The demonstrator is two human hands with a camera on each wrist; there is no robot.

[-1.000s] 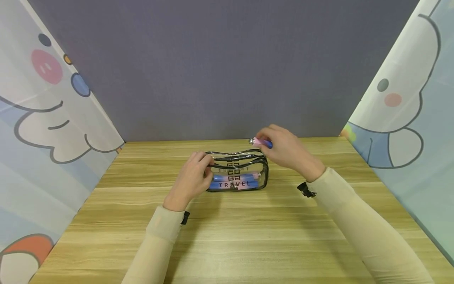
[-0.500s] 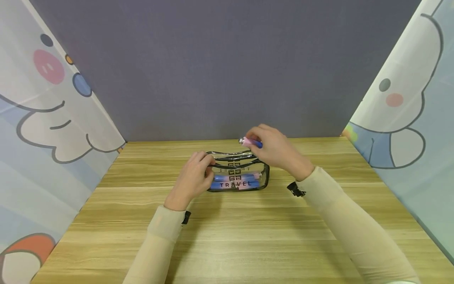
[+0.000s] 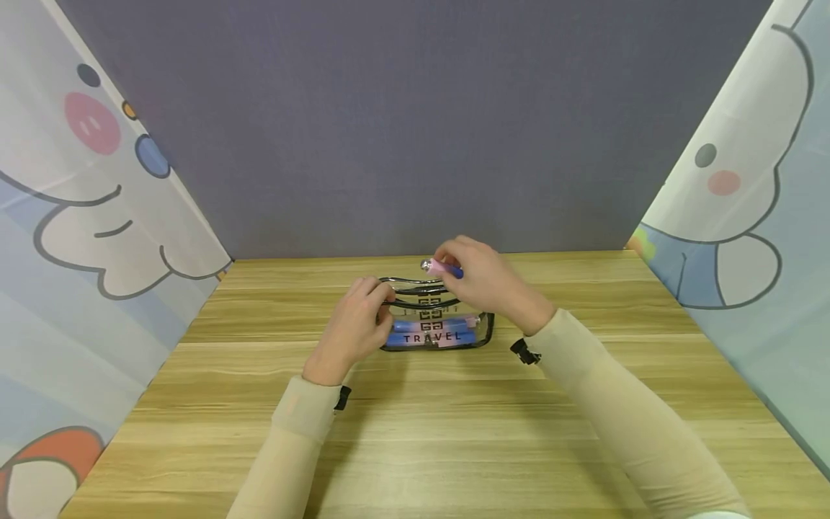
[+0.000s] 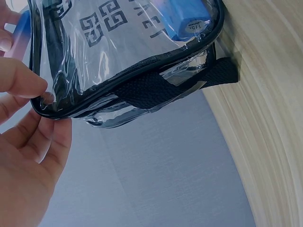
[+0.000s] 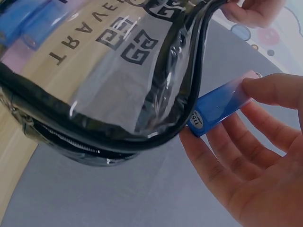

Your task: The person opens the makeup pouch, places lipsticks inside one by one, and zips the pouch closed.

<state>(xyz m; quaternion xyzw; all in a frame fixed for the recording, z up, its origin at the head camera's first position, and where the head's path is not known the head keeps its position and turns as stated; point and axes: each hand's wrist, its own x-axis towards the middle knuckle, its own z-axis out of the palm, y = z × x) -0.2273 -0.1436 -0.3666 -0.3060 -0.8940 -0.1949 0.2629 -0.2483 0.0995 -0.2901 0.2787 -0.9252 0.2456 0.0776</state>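
Note:
A clear travel pouch (image 3: pixel 431 314) with black piping and TRAVEL lettering stands upright on the table. My left hand (image 3: pixel 355 321) pinches its top left edge between thumb and fingers; the left wrist view shows the thumb on the near side. Inside the pouch, at the bottom, lie slim blue-and-pink tubes (image 3: pixel 415 326). My right hand (image 3: pixel 483 281) holds another tube (image 5: pixel 222 104) in its fingertips, just above the pouch's top right side. This tube fades from blue to pink, with a round label on its blue end and a shiny tip (image 3: pixel 426 265) pointing left.
A wooden table (image 3: pixel 454 432) spreads under both arms. Behind it rises a grey panel (image 3: pixel 415 130), and printed cartoon curtains (image 3: pixel 91 238) flank both sides. A black fabric tab (image 4: pixel 220 73) sticks out from the pouch's side.
My right hand has carried the tube leftward, from beyond the pouch's right end to over its top, dipping slightly at the end. The left hand keeps its hold on the pouch.

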